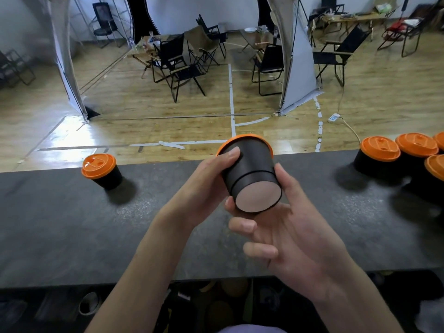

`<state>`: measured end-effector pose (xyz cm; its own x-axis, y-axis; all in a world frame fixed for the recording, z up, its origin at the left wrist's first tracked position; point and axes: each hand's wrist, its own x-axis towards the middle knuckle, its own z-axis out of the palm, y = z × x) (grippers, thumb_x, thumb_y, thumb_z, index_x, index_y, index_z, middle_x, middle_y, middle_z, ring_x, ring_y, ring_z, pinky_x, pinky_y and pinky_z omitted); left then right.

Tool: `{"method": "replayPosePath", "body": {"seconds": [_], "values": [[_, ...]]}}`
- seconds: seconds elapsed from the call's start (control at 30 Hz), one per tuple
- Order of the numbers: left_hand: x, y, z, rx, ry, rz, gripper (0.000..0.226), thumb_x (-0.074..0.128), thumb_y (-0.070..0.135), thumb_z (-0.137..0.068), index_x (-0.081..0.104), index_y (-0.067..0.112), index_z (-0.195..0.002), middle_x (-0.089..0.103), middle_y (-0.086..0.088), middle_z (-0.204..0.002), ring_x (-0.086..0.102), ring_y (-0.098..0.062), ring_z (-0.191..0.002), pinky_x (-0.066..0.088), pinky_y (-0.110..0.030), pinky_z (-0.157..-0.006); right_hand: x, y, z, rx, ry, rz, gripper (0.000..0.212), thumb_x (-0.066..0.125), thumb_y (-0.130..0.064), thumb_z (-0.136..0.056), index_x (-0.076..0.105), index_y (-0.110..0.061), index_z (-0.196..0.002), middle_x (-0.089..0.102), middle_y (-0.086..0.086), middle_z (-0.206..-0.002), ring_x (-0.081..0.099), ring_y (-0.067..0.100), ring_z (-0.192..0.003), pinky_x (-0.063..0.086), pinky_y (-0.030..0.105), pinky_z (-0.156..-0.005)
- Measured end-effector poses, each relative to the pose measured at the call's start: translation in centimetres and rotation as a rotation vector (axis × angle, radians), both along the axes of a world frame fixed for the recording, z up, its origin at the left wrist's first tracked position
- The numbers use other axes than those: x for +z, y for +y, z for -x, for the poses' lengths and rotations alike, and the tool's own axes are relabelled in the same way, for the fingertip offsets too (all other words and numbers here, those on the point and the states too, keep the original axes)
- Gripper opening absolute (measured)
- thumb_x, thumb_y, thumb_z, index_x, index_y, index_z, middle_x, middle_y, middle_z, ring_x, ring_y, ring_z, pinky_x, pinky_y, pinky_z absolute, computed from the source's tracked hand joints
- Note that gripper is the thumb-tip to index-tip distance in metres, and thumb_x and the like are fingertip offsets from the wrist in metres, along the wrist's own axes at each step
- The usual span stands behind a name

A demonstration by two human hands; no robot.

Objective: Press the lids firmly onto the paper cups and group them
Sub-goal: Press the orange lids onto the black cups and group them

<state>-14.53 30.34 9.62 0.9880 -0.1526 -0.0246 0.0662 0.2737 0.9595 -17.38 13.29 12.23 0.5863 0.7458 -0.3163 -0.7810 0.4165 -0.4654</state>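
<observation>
A black paper cup (249, 169) with an orange lid is held in the air above the dark counter (72, 224), tilted so its pale base faces me and the lid points away. My left hand (204, 186) grips its left side, thumb lying along the wall. My right hand (288, 231) holds its right side and base, thumb against the wall, fingers curled below. One lidded cup (102, 170) stands alone at the counter's left. Several lidded cups (394, 155) stand grouped at the right edge.
The counter's far edge drops to a wooden floor with folding chairs (182, 66), tables and grey tent panels (295, 68). Below the near edge lie dim objects on a shelf. A power strip (334, 117) lies on the floor.
</observation>
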Motion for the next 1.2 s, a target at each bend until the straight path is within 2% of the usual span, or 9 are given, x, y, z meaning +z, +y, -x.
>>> {"method": "replayPosePath", "body": {"seconds": [0.23, 0.33, 0.47, 0.63, 0.77, 0.9, 1.0, 1.1, 1.2], "values": [[-0.4, 0.9, 0.3, 0.007, -0.027, -0.007, 0.047, 0.062, 0.039, -0.094, 0.067, 0.003, -0.124, 0.07, -0.016, -0.118, 0.067, -0.027, -0.109, 0.054, -0.034, -0.092, -1.6, 0.6, -0.3, -0.103, -0.167, 0.199, 0.069, 0.054, -0.067, -0.089, 0.063, -0.005, -0.117, 0.055, 0.009, -0.081, 0.039, 0.011, -0.049, 0.035, 0.023, -0.034], [-1.0, 1.9, 0.0, 0.099, 0.047, 0.076, 0.055, 0.044, 0.047, -0.101, 0.06, 0.007, -0.136, 0.066, -0.015, -0.134, 0.062, -0.032, -0.123, 0.047, -0.045, -0.102, -4.5, 0.9, -1.1, -0.39, -0.564, 0.633, 0.072, 0.071, -0.07, -0.068, 0.054, -0.018, -0.114, 0.057, -0.001, -0.075, 0.05, 0.01, -0.051, 0.043, 0.028, -0.042], [-3.3, -0.3, -0.2, 0.188, 0.223, 0.128, 0.055, 0.044, 0.05, -0.1, 0.063, 0.009, -0.131, 0.071, -0.012, -0.126, 0.07, -0.029, -0.109, 0.053, -0.044, -0.095, -7.0, 1.2, -1.8, -0.607, -1.094, 1.01, 0.053, 0.07, -0.067, -0.068, 0.054, -0.039, -0.11, 0.056, -0.014, -0.107, 0.06, 0.0, -0.1, 0.05, 0.013, -0.078], [-6.5, -1.3, -0.2, 0.256, 0.356, 0.703, 0.071, 0.038, 0.06, -0.101, 0.06, 0.002, -0.135, 0.061, -0.02, -0.137, 0.066, -0.036, -0.115, 0.051, -0.047, -0.101, -6.8, 2.1, -2.9, -0.673, -1.409, 1.036, 0.068, 0.072, -0.055, -0.075, 0.058, -0.021, -0.132, 0.05, -0.006, -0.118, 0.052, -0.005, -0.11, 0.037, 0.004, -0.091], [-7.5, -1.7, 0.1, 0.163, 0.444, 0.853, 0.083, 0.031, 0.066, -0.101, 0.072, -0.004, -0.118, 0.069, -0.025, -0.123, 0.073, -0.039, -0.104, 0.062, -0.046, -0.081, -6.3, 2.5, -4.2, -0.544, -1.469, 1.103, 0.081, 0.069, -0.057, -0.071, 0.05, -0.024, -0.142, 0.056, -0.013, -0.119, 0.054, 0.0, -0.105, 0.041, 0.01, -0.085], [-7.6, -1.2, -0.3, 0.255, 0.407, 0.827, 0.091, 0.034, 0.074, -0.096, 0.062, -0.005, -0.133, 0.062, -0.025, -0.135, 0.065, -0.038, -0.121, 0.056, -0.048, -0.098, -6.7, 2.5, -5.2, -0.606, -1.586, 1.148, 0.066, 0.07, -0.055, -0.073, 0.06, -0.02, -0.128, 0.056, -0.009, -0.116, 0.058, 0.006, -0.099, 0.042, 0.014, -0.075], [-7.7, -0.2, 0.2, 0.358, 0.332, 0.611, 0.093, 0.048, 0.078, -0.087, 0.07, -0.005, -0.123, 0.067, -0.025, -0.127, 0.069, -0.034, -0.113, 0.06, -0.038, -0.089, -9.1, 2.7, -5.3, -0.653, -1.551, 1.043, 0.063, 0.076, -0.05, -0.075, 0.057, -0.016, -0.124, 0.057, -0.007, -0.12, 0.06, 0.009, -0.103, 0.045, 0.016, -0.084], [-8.6, 1.5, 1.9, 0.454, 0.268, 0.268, 0.084, 0.093, 0.05, -0.064, 0.066, 0.005, -0.129, 0.065, -0.027, -0.13, 0.064, -0.038, -0.121, 0.056, -0.037, -0.095, -12.6, 4.0, -4.5, -0.548, -1.446, 0.892, 0.066, 0.08, -0.047, -0.072, 0.053, -0.02, -0.126, 0.057, -0.015, -0.126, 0.064, 0.006, -0.106, 0.051, 0.021, -0.088], [-10.4, 4.3, 4.0, 0.601, 0.166, 0.023, 0.084, 0.096, 0.033, -0.053, 0.065, 0.03, -0.131, 0.068, -0.012, -0.131, 0.067, -0.025, -0.118, 0.057, -0.032, -0.089, -16.1, 7.0, -3.5, -0.393, -1.306, 0.749, 0.07, 0.093, -0.022, -0.072, 0.051, -0.031, -0.127, 0.056, -0.028, -0.129, 0.062, 0.001, -0.114, 0.049, 0.015, -0.095]]}}
